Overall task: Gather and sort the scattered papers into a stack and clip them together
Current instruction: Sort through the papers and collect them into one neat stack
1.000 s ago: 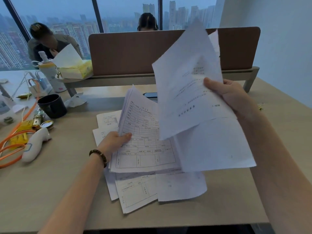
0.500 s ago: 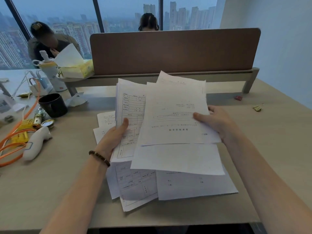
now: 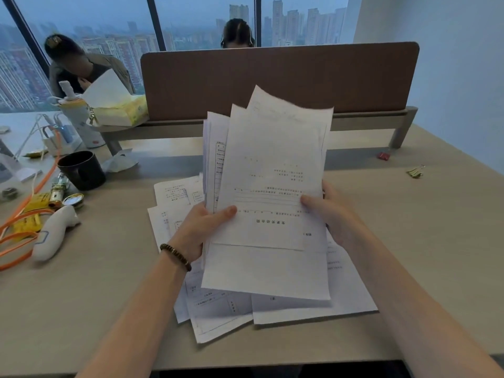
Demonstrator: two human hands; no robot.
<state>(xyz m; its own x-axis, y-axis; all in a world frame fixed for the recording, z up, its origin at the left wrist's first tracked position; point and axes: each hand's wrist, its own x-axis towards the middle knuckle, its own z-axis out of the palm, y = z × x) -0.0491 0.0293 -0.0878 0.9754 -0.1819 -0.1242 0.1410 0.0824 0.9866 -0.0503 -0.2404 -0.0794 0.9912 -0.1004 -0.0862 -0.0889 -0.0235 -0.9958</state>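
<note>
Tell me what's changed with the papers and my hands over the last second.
The right hand swung its raised sheets down and left onto the left hand's bundle; both hands now grip one held stack, upright above the desk. The loose sheets, mug and binder clip stayed put.

- Held sheets: thin white paper, matt, slightly crumpled at the top edges; faint print shows
- Loose sheets lying on the desk: same matt paper
- Desk: pale wood-look top, smooth, dull sheen
- Divider panel: brown, matt, cloth-like
- Mug: black, matt
- Bracelet: dark glossy beads
- Binder clip: shiny golden metal
- Cable: orange, smooth plastic
</note>
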